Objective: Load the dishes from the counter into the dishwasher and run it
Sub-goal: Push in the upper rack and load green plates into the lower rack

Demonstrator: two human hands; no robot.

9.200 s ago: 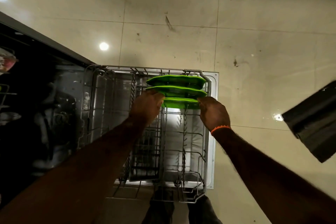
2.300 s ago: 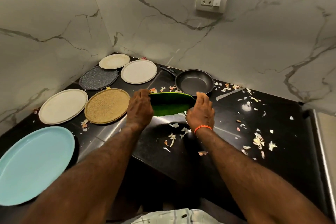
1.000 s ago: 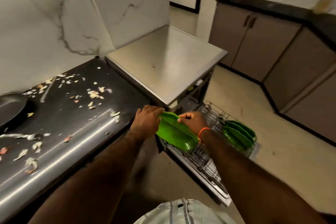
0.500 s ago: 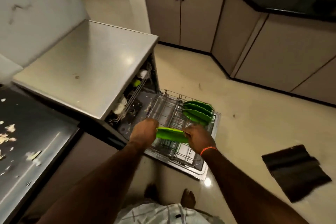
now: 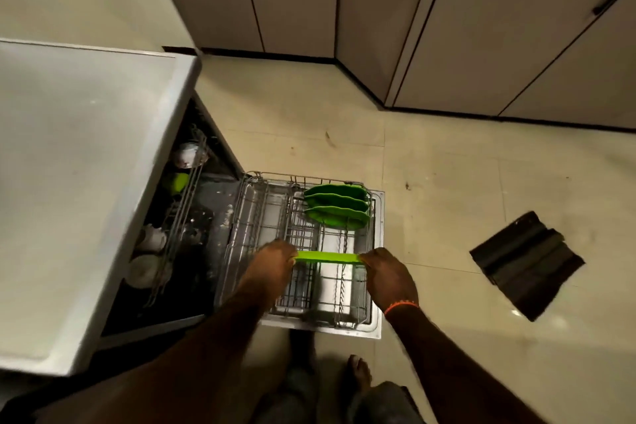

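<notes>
Head view: I see left hand (image 5: 275,260) and right hand (image 5: 387,274) gripping opposite ends of a green plate (image 5: 327,257), edge-on, long axis left-right, above the lower rack (image 5: 368,286). Three green plates (image 5: 335,206) stand at the rack's far end; beige tile floor (image 5: 447,182) beyond the rack.

Orange band (image 5: 401,305) on right wrist, bare forearms

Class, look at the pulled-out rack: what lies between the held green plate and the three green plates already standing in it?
In the head view, only bare wire tines of the rack separate the held plate from the standing plates.
</notes>
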